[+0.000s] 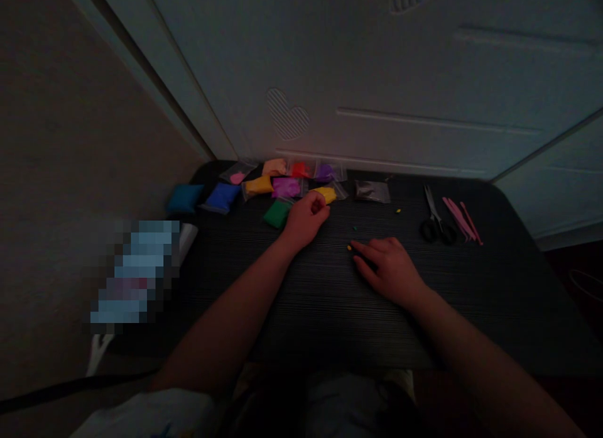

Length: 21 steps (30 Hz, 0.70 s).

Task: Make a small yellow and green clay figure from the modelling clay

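Note:
My left hand (308, 218) hovers beside the green clay packet (277, 213) and in front of the yellow clay packet (325, 194). Its fingers are curled into a pinch; whatever may be between them is too small or hidden to make out. My right hand (389, 266) lies low over the dark table (311, 312), fingers apart and stretched out. Its index fingertip is at a tiny yellow clay piece (349, 247), seemingly touching it. A tiny green bit (355, 228) lies just beyond, and another small yellow piece (398, 210) sits farther right.
Several bagged clays, including a blue packet (222, 197) and a purple packet (325, 171), line the back left. A grey-looking packet (372, 191), scissors (434, 218) and pink tools (458, 217) lie to the right. A blurred-out screen (136, 271) stands left. A white panel (377, 67) rises behind.

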Available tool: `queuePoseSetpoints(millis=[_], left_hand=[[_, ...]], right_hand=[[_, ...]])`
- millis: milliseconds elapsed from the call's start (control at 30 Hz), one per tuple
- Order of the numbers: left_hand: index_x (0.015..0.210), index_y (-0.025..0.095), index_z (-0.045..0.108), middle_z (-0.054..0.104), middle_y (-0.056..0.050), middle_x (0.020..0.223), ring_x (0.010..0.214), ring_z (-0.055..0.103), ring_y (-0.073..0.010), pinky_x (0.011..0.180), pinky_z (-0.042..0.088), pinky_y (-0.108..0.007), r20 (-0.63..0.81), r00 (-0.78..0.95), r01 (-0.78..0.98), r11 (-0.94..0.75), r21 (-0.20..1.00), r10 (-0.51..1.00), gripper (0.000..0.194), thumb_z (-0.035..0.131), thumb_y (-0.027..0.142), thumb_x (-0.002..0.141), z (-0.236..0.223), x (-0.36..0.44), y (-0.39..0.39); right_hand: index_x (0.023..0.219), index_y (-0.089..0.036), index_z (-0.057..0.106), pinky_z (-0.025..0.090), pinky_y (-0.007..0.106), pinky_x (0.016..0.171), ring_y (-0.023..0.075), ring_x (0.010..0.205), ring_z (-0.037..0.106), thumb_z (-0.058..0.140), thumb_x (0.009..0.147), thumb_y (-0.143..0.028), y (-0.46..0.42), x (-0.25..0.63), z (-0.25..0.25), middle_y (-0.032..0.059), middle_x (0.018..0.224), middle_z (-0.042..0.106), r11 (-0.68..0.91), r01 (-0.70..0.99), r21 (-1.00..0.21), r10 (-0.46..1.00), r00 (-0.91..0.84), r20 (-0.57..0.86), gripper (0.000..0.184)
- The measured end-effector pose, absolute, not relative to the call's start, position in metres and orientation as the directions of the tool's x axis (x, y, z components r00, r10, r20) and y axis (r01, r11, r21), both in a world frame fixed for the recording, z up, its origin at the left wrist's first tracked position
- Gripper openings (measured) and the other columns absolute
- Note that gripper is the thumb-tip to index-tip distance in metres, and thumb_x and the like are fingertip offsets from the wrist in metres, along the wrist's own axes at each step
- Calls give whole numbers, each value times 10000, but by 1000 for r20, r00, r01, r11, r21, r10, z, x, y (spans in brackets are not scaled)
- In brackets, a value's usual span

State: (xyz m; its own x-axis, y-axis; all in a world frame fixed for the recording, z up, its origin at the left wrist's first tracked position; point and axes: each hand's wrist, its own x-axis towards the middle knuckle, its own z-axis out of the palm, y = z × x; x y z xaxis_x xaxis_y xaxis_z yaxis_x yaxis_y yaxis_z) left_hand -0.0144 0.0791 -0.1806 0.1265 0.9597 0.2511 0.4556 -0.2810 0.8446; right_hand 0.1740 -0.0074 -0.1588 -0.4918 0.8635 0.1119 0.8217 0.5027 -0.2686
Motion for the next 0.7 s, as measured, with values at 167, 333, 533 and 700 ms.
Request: queuePoseSetpoints(millis=[167,333,533,700], left_hand=[[694,185,435,445,41,616,565,439,-97,534,359,-218,246,125,459,-276,844,961,44,478,189,701,-180,-14,79],[688,184,437,447,40,618,564,441,-95,534,358,-217,260,127,449,-289,845,957,42,476,190,702,-180,-14,79],[703,186,444,455,37,622,574,452,-102,541,366,-225,250,136,467,-285,837,959,31,473,196,706,-181,-14,78],[692,186,445,457,39,619,568,450,-100,534,365,-222,244,126,451,-275,849,962,39,483,189,694,-180,-14,78]], right_hand=[[1108,-206,505,245,338,744,175,736,471,373,817,-308,-12,169,-156,52,771,564,561,809,-173,828,-551,107,335],[1122,-231,494,239,338,734,176,733,462,366,818,-325,-13,169,-154,50,758,551,580,802,-142,815,-574,86,343],[1130,-238,490,234,340,734,174,723,458,374,814,-331,-14,168,-154,50,754,547,600,789,-135,800,-594,83,349],[1148,-217,472,238,339,734,182,752,463,370,817,-330,-13,169,-156,59,785,552,578,803,-144,816,-572,85,365]])
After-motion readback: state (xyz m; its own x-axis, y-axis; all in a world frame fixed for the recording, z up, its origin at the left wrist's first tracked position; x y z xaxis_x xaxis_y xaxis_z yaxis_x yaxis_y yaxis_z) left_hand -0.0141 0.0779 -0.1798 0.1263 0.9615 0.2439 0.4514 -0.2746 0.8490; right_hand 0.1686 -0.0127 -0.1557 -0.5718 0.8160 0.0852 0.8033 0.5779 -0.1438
